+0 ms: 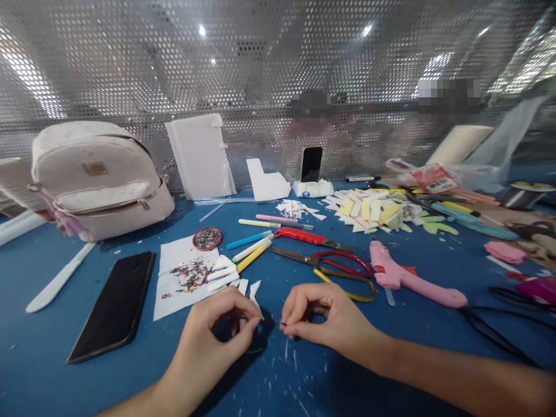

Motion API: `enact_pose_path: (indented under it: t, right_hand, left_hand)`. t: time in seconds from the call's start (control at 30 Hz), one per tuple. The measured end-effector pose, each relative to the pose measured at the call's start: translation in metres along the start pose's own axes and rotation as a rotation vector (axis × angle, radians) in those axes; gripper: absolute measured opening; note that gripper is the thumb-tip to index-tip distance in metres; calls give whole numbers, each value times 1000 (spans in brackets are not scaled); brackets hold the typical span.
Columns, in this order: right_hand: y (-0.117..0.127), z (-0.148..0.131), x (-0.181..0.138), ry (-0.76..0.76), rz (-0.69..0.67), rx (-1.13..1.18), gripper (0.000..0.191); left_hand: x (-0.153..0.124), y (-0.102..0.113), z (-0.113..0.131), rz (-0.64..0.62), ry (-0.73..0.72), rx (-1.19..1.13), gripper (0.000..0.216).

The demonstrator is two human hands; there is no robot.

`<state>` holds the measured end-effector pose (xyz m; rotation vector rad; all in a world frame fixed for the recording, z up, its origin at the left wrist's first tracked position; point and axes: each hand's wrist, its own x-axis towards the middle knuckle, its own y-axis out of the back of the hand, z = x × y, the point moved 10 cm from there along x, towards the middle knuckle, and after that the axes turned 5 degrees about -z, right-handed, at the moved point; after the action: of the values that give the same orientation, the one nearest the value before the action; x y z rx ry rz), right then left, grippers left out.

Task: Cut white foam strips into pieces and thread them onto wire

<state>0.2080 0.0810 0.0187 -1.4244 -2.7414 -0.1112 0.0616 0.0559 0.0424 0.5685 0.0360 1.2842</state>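
Observation:
My left hand (219, 333) is pinched closed near the front of the blue table (130, 370), its fingertips on a small white piece (256, 304). A dark round object (256, 344) lies just under that hand, mostly hidden. My right hand (328, 321) is also pinched closed, holding something tiny and dark at its fingertips that I cannot make out. The two hands are a few centimetres apart. Just beyond them lie white foam sticks (223, 272) on a white paper sheet (174, 289) sprinkled with coloured glitter.
A black phone (115, 304) lies at the left, a beige backpack (98, 179) behind it. Red-handled scissors (334, 263), a red cutter (304, 236), a pink glue gun (408, 278), coloured sticks (254, 240) and a heap of cut foam pieces (371, 211) fill the middle. A perforated metal screen (260, 87) backs the table.

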Motion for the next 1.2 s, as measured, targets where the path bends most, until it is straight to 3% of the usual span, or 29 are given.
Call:
enact_pose_path:
  t: [0.4, 1.2]
  right_hand:
    - [1, -2, 1, -10, 39, 73, 24]
    - [-5, -2, 1, -17, 8, 74, 30]
  left_hand:
    - [0, 3, 12, 18, -83, -16, 16]
    - [1, -3, 6, -30, -26, -40, 16]
